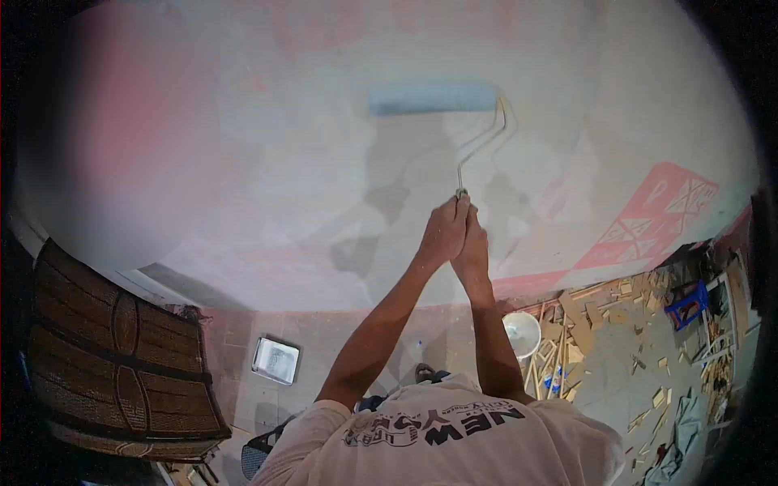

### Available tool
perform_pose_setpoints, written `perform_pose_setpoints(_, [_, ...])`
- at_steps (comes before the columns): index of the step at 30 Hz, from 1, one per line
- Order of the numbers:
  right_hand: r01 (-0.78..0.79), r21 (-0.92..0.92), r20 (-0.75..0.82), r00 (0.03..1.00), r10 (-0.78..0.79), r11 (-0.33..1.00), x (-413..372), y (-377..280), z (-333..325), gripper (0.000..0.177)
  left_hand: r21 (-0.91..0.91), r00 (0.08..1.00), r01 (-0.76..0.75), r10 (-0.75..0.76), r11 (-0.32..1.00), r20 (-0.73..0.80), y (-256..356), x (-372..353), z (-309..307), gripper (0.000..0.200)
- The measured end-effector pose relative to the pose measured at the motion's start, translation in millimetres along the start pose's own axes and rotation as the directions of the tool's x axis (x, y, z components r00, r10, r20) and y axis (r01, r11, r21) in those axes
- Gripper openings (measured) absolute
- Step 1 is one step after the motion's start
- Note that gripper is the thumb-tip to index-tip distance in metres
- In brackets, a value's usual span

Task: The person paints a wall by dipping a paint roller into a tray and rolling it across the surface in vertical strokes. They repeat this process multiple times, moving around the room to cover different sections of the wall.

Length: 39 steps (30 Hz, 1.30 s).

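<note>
Both my hands are closed around the handle of a paint roller (433,97), whose pale blue sleeve lies level against the wall (308,162). A bent wire frame runs from the sleeve's right end down to the grip, which my fingers mostly hide. My left hand (442,233) and my right hand (472,235) are pressed together at about the same height, arms stretched out. Whitish paint covers much of the wall, with pink showing through in patches. A pink patterned panel (652,215) remains visible at the lower right.
On the floor lies a paint tray (276,360) with white paint. A white bucket (521,334) stands near the wall's foot, beside scattered wood scraps (579,324). At left is a brown patterned piece of furniture (121,356); at right, a blue plastic stool (687,305).
</note>
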State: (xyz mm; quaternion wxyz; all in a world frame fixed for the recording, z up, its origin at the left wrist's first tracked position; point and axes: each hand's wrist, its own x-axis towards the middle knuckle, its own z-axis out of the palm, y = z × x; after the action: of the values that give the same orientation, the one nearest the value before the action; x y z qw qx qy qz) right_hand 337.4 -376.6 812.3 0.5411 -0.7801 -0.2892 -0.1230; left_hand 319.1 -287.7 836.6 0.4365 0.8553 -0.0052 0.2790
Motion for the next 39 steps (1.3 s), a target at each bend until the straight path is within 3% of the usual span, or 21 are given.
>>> perform_pose_setpoints(1, [0.019,0.002,-0.001,1.000,-0.019,1.000,-10,10,3,0.044,0.094,0.997,-0.077,0.077,0.993,0.002,-10,-6,5,0.025])
perform_pose_setpoints(4, [-0.054,0.033,0.041,0.998,0.053,0.998,-40,25,8,0.042,0.059,0.999,0.024,-0.023,0.998,-0.025,-39,-35,29,0.044])
perform_pose_setpoints(7, [-0.136,-0.030,0.082,0.987,0.138,0.990,-73,58,25,0.042,0.047,0.998,0.037,-0.039,0.998,0.045,-71,-67,49,0.045])
perform_pose_setpoints(13, [-0.257,-0.078,0.139,0.954,0.266,0.963,-109,88,37,0.043,-0.046,0.909,0.393,-0.381,0.918,0.170,-82,-97,59,0.048])
perform_pose_setpoints(19, [-0.281,-0.115,0.171,0.939,0.297,0.953,-130,98,42,0.039,-0.089,0.859,0.493,-0.468,0.865,0.206,-105,-118,70,0.053])
perform_pose_setpoints(25, [-0.246,-0.103,0.121,0.959,0.258,0.964,-124,84,44,0.041,-0.044,0.896,0.422,-0.409,0.905,0.174,-100,-110,61,0.051])
perform_pose_setpoints(28, [-0.273,-0.057,0.133,0.951,0.279,0.960,-108,71,42,0.043,0.000,0.943,0.294,-0.289,0.956,0.166,-77,-98,44,0.045])
perform_pose_setpoints(31, [-0.284,-0.015,0.155,0.946,0.283,0.959,-107,70,41,0.043,-0.025,0.904,0.405,-0.396,0.914,0.160,-67,-92,40,0.041])
perform_pose_setpoints(34, [-0.275,-0.040,0.165,0.946,0.278,0.961,-112,81,45,0.042,0.063,0.972,0.195,-0.202,0.979,0.122,-86,-103,52,0.041])
perform_pose_setpoints(37, [-0.285,-0.061,0.184,0.939,0.291,0.957,-129,98,51,0.040,-0.066,0.906,0.406,-0.392,0.911,0.156,-114,-120,69,0.055])
perform_pose_setpoints(39, [-0.296,-0.081,0.205,0.930,0.306,0.952,-138,105,53,0.040,0.008,0.873,0.460,-0.454,0.888,0.180,-119,-128,73,0.056])
